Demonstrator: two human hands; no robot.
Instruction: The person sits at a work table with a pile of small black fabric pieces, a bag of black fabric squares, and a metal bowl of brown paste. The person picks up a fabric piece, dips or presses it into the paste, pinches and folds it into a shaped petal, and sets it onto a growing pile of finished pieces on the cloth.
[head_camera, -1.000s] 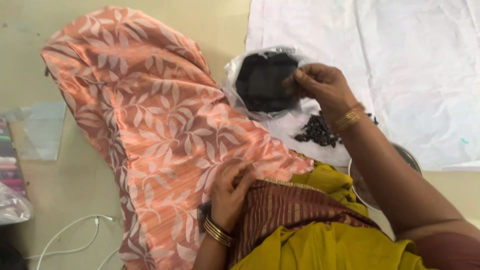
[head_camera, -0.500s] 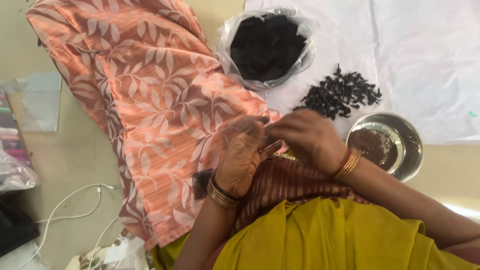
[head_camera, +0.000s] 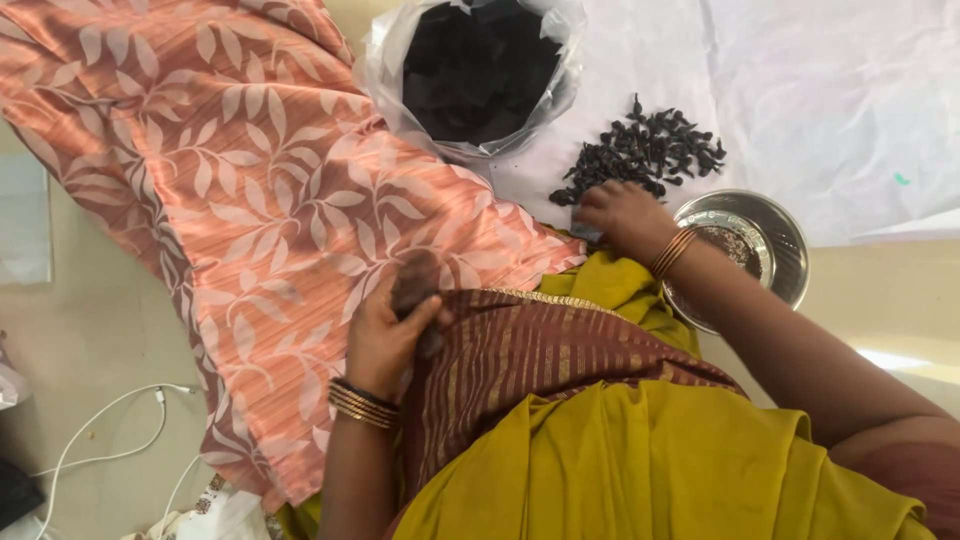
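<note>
- Head view has me looking down at the loose pile of dark dried pieces (head_camera: 648, 152) on the white sheet (head_camera: 830, 100); I use that pile as my landmark.
- My right hand (head_camera: 620, 215) rests at the pile's near edge, fingers curled down onto the closest pieces. I cannot tell whether it has one pinched.
- My left hand (head_camera: 392, 325) sits well to the near left of the pile, on the lap by the peach leaf-print cloth (head_camera: 250, 200), fingers loosely closed around something small and dark; the blur hides what it is.
- Risk, as I judge it: the right wrist sweeping sideways could scatter pieces off the sheet.
- The steel bowl (head_camera: 770, 235), just near-right of the pile, lies partly under my forearm, so a dropped elbow could tip it.
- The open plastic bag (head_camera: 480, 75) of dark material, left of the pile, could slump and spill if the cloth is tugged.
</note>
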